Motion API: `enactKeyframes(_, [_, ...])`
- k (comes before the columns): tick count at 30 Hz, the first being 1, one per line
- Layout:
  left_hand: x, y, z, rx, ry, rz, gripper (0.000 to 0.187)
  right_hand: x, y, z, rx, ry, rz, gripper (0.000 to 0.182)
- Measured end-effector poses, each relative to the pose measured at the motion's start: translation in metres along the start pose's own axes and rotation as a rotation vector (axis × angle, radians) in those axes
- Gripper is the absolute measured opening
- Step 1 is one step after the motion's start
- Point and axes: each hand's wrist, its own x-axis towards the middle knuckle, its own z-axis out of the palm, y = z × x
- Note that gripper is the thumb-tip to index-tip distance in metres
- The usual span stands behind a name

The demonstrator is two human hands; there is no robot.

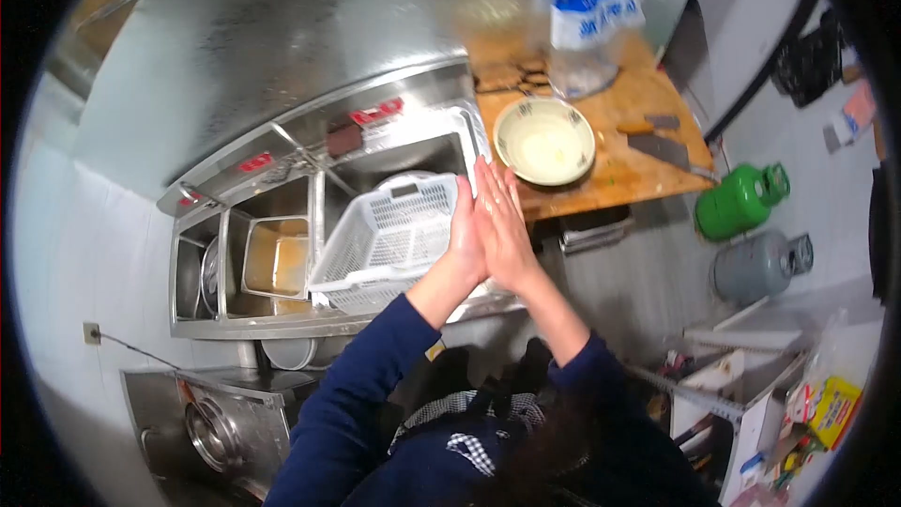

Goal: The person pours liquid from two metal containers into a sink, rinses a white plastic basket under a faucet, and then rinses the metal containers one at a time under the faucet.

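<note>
My left hand (465, 235) and my right hand (500, 230) are pressed palm to palm, fingers stretched out and pointing away from me. No object shows between them, though the inner palms are hidden. Just left of the hands, a white plastic basket (399, 225) rests over the sink. Beyond the fingertips, on the wooden table's left side, stands a patterned bowl (544, 143) with pale contents.
A blue and white bag (593, 14), scissors (526, 81) and a cleaver (664, 150) lie on the wooden table (610, 183). Metal sink basins (277, 258) extend left. Green (740, 202) and grey (755, 268) gas cylinders stand right; shelving (732, 394) is at lower right.
</note>
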Motion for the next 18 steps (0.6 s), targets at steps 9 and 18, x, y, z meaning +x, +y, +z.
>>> enactKeyframes(9, [-0.039, 0.149, -0.012, 0.073, 0.100, 0.124, 0.060, 0.099, -0.042, 0.123, -0.071, -0.255, 0.093, 0.057])
enactKeyframes(18, [-0.074, 0.238, -0.104, -0.086, 0.132, -0.211, 0.061, 0.077, 0.009, 0.215, 0.032, -0.505, 0.213, 0.045])
